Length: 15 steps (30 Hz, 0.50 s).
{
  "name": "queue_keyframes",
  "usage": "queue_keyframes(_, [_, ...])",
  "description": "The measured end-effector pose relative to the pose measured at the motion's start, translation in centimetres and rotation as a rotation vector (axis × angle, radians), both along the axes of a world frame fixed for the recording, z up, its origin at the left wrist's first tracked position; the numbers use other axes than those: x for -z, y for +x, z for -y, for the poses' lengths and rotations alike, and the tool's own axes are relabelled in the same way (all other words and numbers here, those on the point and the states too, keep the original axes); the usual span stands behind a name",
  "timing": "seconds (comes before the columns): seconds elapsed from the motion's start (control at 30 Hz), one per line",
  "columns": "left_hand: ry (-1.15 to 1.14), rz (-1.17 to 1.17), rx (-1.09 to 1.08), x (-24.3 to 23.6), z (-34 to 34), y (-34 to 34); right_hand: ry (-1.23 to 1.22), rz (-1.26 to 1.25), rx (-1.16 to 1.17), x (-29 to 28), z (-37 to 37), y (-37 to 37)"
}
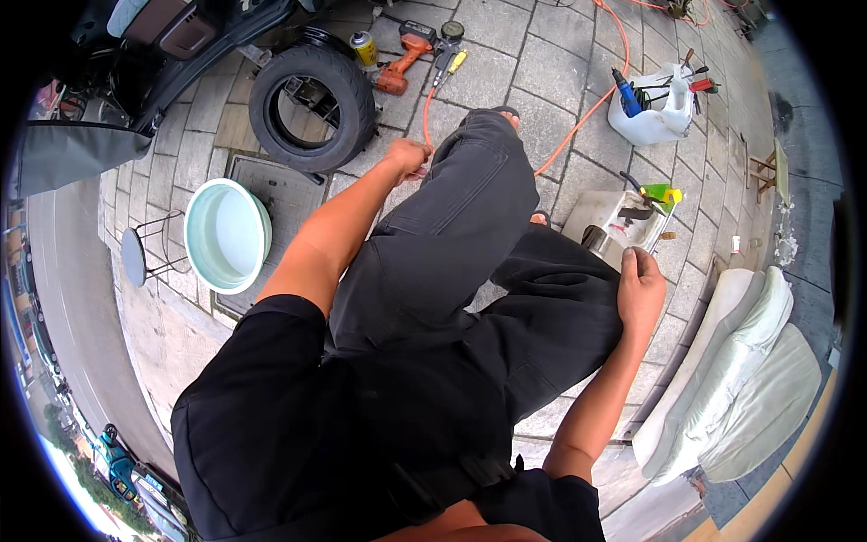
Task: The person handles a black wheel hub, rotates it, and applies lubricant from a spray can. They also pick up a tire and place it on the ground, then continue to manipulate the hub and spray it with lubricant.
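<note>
orange hose (625, 56) could snag a shifting foot (540, 219) — left hand (411, 161) curled, can't tell its fingers' grip — right hand (641, 291), fingers together.

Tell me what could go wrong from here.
The orange hose runs near the person's feet and might trip them.
Tools stick up out of the cut-open white jug, so a knock might tip it.
The right hand is close to the cluttered white tray and might scatter its contents.

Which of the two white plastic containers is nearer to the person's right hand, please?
The lower container, with the yellow-green object at its edge; the upper container, holding a blue tool, sits farther from the right hand.
</note>
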<state>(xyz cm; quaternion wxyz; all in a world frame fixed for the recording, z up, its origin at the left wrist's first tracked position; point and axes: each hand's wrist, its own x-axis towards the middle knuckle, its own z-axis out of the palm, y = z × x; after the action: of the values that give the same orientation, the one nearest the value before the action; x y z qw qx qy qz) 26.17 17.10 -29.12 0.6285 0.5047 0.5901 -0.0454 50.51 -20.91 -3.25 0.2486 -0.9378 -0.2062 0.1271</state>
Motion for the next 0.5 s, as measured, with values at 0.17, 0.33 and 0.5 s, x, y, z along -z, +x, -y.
queue_keyframes(0.17, [0.188,-0.154,-0.012,5.4,-4.5,4.6,-0.075,0.03,0.099,-1.0,-1.6,-0.8])
queue_keyframes(0.33, [0.636,-0.137,0.171,13.2,-12.2,9.6,-0.139,0.07,0.104,-1.7,-5.4,1.4])
queue_keyframes(0.5, [0.841,-0.196,0.463,18.9,-18.3,14.9,-0.114,0.053,0.139,-1.7,-8.0,4.6])
